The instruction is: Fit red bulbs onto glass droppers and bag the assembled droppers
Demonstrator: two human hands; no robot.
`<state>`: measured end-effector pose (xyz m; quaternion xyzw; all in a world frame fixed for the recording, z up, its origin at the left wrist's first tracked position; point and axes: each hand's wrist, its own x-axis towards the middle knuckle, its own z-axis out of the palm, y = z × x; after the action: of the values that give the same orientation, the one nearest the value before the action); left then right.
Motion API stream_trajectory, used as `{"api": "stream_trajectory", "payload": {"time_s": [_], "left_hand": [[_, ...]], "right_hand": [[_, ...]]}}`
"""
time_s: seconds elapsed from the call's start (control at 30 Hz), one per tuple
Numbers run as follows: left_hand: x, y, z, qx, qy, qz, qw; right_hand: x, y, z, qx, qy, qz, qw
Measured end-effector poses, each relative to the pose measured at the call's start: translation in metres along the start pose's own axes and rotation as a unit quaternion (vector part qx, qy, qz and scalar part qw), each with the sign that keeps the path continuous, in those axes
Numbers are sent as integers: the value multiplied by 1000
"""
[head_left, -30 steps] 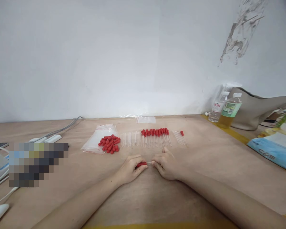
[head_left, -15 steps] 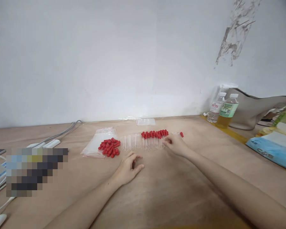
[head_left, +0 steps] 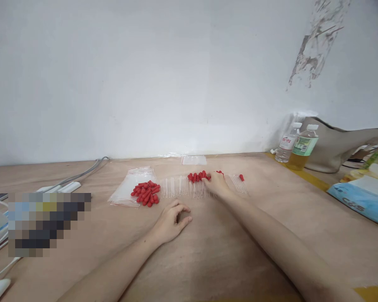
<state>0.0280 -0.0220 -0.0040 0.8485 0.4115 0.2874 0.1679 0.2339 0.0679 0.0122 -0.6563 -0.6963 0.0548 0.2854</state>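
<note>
Droppers (head_left: 197,177) with red tops lie in a far row, under the right hand (head_left: 216,185) and its fingers; pinching or not, I cannot tell. Nearer, the left hand (head_left: 173,220) rests, fingers loosely curled.

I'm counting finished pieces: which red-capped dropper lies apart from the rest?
The lone red-capped dropper at the row's far right end, beyond the right hand; the other capped droppers sit bunched together by that hand.

2 bottles, a clear one (head_left: 287,142) and a yellow one (head_left: 303,147), are standing far right against a grey bag (head_left: 343,144). A blue pack (head_left: 360,200) is lying nearer. Grey cables (head_left: 82,172) are running left.
</note>
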Motion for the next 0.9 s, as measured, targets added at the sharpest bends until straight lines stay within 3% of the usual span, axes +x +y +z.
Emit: {"api": "stream_trajectory", "payload": {"time_s": [0.2,0.33,0.5,0.67,0.9], "left_hand": [[1,-1,1,-23,10,10,1000],[3,-5,5,-29,45,-9,999],[3,-5,4,-10,81,-17,997],[3,1,1,-21,65,-16,998],[3,-2,1,-7,82,-2,997]], "right_hand": [[-9,51,-39,-67,16,49,996],[-14,71,-43,-104,18,88,990],[-13,74,-31,-130,7,119,984],[-9,74,-24,-127,-8,128,984],[-12,66,-24,-109,-34,133,985]]}}
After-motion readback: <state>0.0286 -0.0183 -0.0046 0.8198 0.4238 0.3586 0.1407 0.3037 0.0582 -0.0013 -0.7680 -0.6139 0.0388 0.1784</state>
